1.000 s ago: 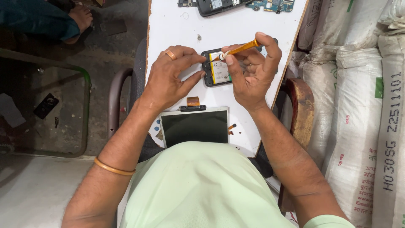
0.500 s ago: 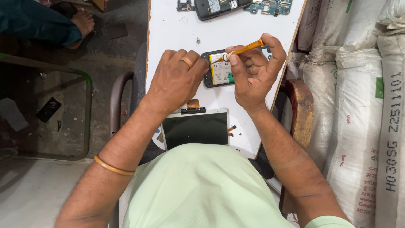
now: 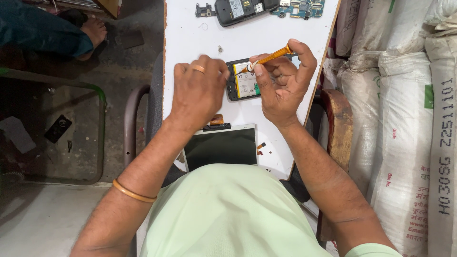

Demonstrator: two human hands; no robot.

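Observation:
An opened phone (image 3: 243, 82) with a white battery showing lies on a white board (image 3: 190, 43). My left hand (image 3: 197, 90), with a ring on one finger, grips the phone's left end and holds it flat. My right hand (image 3: 283, 81) pinches an orange screwdriver (image 3: 269, 57), its metal tip touching the phone's upper edge near the battery. My right fingers cover the phone's right end.
A detached screen panel (image 3: 221, 146) with an orange ribbon lies near me on the board. Another opened black phone (image 3: 240, 9) and a circuit board (image 3: 300, 7) sit at the far edge. White sacks (image 3: 404, 119) stack to the right. Another person's foot (image 3: 93, 31) is far left.
My left hand slid down along the phone's left end. The screwdriver tip stays on the phone, with my right fingers shifting slightly around the handle.

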